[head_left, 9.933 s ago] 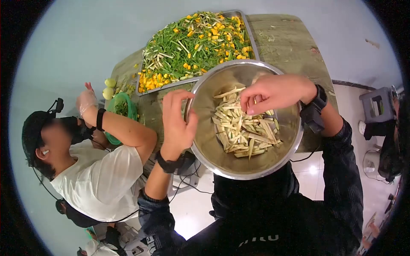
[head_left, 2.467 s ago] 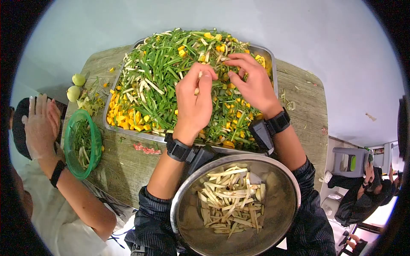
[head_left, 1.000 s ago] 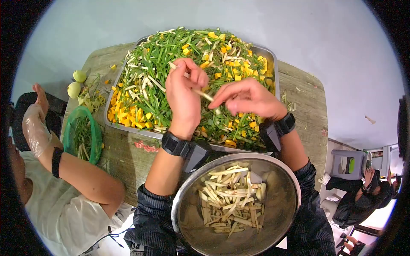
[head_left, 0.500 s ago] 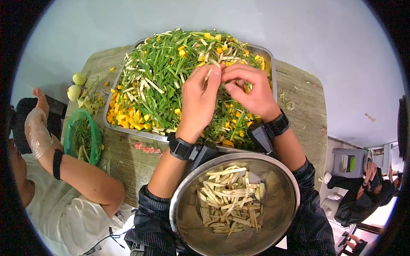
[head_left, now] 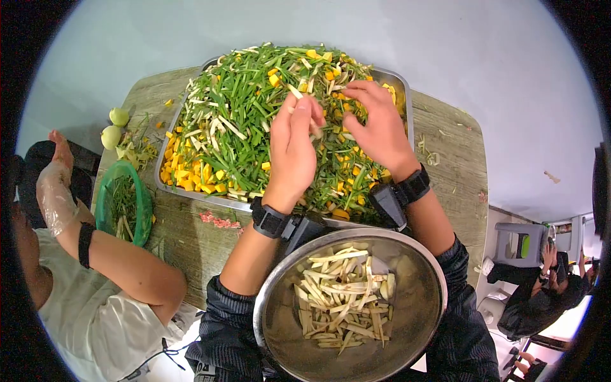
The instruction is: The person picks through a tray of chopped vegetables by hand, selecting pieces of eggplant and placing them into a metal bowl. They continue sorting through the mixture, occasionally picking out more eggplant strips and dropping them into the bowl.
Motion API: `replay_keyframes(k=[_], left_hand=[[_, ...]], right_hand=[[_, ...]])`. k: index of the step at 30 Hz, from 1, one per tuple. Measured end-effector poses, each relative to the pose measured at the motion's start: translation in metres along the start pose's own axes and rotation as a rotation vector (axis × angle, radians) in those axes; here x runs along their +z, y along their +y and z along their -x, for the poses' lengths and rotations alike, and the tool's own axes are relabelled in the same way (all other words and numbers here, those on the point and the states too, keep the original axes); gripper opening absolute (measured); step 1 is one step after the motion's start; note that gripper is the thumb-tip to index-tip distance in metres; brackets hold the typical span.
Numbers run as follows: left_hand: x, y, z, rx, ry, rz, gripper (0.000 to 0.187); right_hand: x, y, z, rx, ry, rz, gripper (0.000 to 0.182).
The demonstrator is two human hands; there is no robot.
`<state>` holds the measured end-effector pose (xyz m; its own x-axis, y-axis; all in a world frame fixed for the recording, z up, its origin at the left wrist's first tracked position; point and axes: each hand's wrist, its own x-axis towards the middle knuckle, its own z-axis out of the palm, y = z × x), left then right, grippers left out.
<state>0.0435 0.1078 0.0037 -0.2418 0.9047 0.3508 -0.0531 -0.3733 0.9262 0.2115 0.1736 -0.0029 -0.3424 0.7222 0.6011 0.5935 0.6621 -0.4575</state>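
Observation:
A metal tray [head_left: 243, 205] is heaped with chopped green stalks [head_left: 245, 95], pale strips and yellow cubes [head_left: 191, 178]. Over the middle of the heap, my left hand [head_left: 294, 143] pinches a pale strip [head_left: 294, 92] between thumb and fingers. To its right, my right hand [head_left: 382, 130] hovers above the heap with thumb and fingers apart and nothing in it. Below both wrists, a metal bowl [head_left: 270, 325] holds pale cut strips [head_left: 347, 290].
At the left, a green basket [head_left: 147, 204] with greens stands on the wooden table [head_left: 445, 140], near two round pale vegetables [head_left: 111, 137]. A co-worker's gloved hand [head_left: 56, 191] is beside it. Another person [head_left: 541, 299] sits at the far right near a grey stool [head_left: 517, 245].
My hands have moved apart. My right hand has opened and shifted slightly away, while the pale strip stays in my left hand, which has turned a little.

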Motion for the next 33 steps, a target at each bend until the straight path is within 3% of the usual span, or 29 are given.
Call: replay_keyframes(k=[2, 8, 11, 18, 21, 23, 24, 26, 27, 29, 33], left_hand=[[0.002, -0.001, -0.001, 0.034, -0.069, 0.14, 0.031], [0.017, 0.008, 0.001, 0.03, -0.008, 0.117, 0.027], [0.005, 0.009, 0.001, -0.019, -0.071, 0.049, 0.024], [0.002, 0.003, -0.002, -0.073, -0.014, 0.152, 0.017], [-0.001, -0.001, -0.002, -0.104, -0.016, 0.192, 0.024], [-0.001, 0.003, -0.002, -0.162, -0.035, 0.13, 0.035], [0.0, 0.003, -0.002, -0.162, -0.035, 0.13, 0.035], [0.002, 0.002, -0.002, -0.161, -0.015, 0.202, 0.041], [0.001, 0.003, -0.002, -0.162, -0.015, 0.202, 0.041], [0.001, 0.005, -0.003, -0.228, -0.032, 0.23, 0.042], [0.002, 0.007, -0.001, -0.229, -0.034, 0.214, 0.042]], right_hand=[[0.002, 0.0, 0.002, -0.021, -0.091, 0.011, 0.038], [0.003, 0.001, 0.001, -0.041, -0.111, 0.049, 0.044], [0.003, 0.001, 0.002, -0.041, -0.087, 0.053, 0.044], [-0.003, -0.005, -0.003, -0.004, 0.032, -0.041, 0.035], [-0.005, -0.003, -0.005, 0.086, 0.081, -0.169, 0.03], [-0.007, 0.008, -0.007, 0.275, 0.156, -0.489, 0.027], [-0.009, 0.011, -0.007, 0.275, 0.156, -0.489, 0.027], [-0.013, 0.015, -0.008, 0.567, 0.196, -0.796, 0.028], [-0.011, 0.016, -0.007, 0.567, 0.196, -0.796, 0.028], [-0.005, 0.015, -0.004, 0.404, 0.153, -0.46, 0.024], [-0.003, 0.001, -0.002, 0.338, 0.008, -0.205, 0.016]])
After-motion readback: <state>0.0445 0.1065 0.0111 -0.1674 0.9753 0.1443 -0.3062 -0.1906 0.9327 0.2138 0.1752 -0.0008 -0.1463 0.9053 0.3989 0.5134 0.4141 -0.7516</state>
